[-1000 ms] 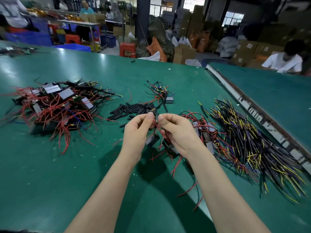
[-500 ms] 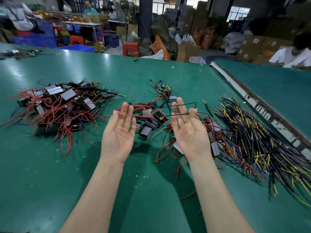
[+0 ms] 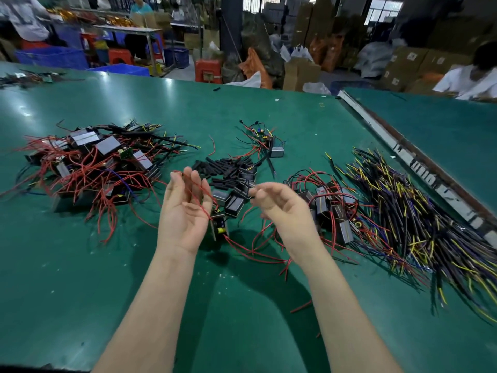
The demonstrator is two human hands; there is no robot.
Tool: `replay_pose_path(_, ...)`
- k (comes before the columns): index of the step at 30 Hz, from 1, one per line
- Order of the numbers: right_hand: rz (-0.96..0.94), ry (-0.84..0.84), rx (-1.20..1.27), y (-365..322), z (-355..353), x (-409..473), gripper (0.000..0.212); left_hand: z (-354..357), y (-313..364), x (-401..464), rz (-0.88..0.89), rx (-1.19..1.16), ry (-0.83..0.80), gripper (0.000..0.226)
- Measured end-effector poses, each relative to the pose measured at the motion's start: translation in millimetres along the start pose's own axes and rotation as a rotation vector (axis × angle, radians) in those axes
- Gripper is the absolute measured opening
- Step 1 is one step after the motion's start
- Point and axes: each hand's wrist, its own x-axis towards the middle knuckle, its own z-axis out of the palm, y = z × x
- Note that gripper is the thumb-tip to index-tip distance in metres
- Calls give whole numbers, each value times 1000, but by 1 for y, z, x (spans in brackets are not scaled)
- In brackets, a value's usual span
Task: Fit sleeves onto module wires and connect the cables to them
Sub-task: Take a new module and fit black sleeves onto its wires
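My left hand [image 3: 185,211] is palm-up with straight fingers, and thin red wires [image 3: 197,195] lie across its fingers and palm. They run down to a small black module [image 3: 219,224] that hangs just right of that hand, above the green table [image 3: 80,278]. My right hand [image 3: 282,208] has curled fingers; thumb and forefinger pinch a thin black wire [image 3: 252,193], which is blurred. Short black sleeves [image 3: 223,168] lie heaped behind my hands. Black, yellow and purple cables [image 3: 416,219] sprawl at the right.
A heap of modules with red wires [image 3: 88,168] lies at the left, another [image 3: 330,208] right of my right hand, and a small cluster [image 3: 269,146] farther back. A metal rail [image 3: 419,160] divides off the neighbouring table, where a person [image 3: 470,79] sits.
A second ago both hands pinched wires together close in. They then spread flat with wires stretched across the fingers. Now the right fingers have curled, and the module hangs by the left hand.
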Motion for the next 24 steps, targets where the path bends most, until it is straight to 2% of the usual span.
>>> replay_pose_path(3, 54, -135, -79, 10, 7, -4, 14, 0, -1, 0, -31, 30, 13, 8)
replay_pose_path(7, 91, -68, -116, 16, 13, -4, 10, 1, -1, -3, -89, 96, 3, 27)
replay_pose_path(12, 59, 132, -68, 16, 6, 0, 20, -1, -1, -3, -88, 114, -11, 8)
replay_pose_path(15, 74, 141, -20, 16, 6, 0, 27, 0, -4, -5, -54, 211, -25, 5)
replay_pose_path(19, 107, 97, -43, 18, 6, 1, 27, 2, -12, -8, -46, 397, -74, 7)
replay_pose_path(24, 118, 85, -62, 19, 5, -1, 25, 1, -15, -10, -31, 515, -81, 2)
